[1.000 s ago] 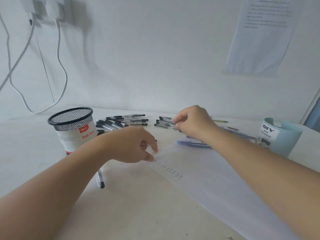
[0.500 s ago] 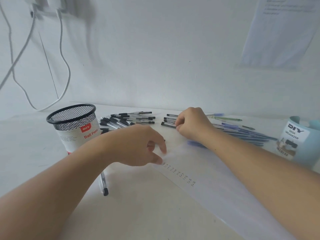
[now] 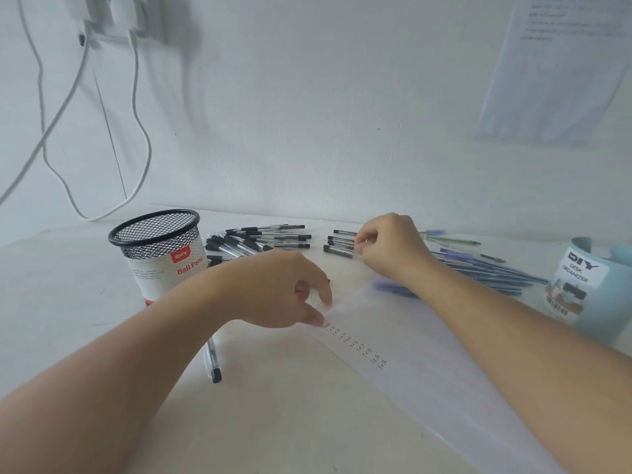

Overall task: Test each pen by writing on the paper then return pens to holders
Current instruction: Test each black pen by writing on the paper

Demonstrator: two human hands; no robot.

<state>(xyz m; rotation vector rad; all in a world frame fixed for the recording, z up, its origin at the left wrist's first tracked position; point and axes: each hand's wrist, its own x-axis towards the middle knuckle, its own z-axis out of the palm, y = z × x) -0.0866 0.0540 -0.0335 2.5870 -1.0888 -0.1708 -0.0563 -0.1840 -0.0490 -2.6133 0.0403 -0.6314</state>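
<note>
One black pen (image 3: 338, 250) pinched by right hand (image 3: 393, 253)

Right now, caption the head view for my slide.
Right hand pinches a black-capped clear pen; left hand touches the white paper sheet near the black mesh pen holder.

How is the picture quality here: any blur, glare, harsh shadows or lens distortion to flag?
Head view: soft, even light, no glare, only a faint shadow under the left hand. Head view: motion blur smears the wall sheet and the blue pens. Head view: wide-angle lens stretches both forearms; writing on the paper is too soft to read.
</note>
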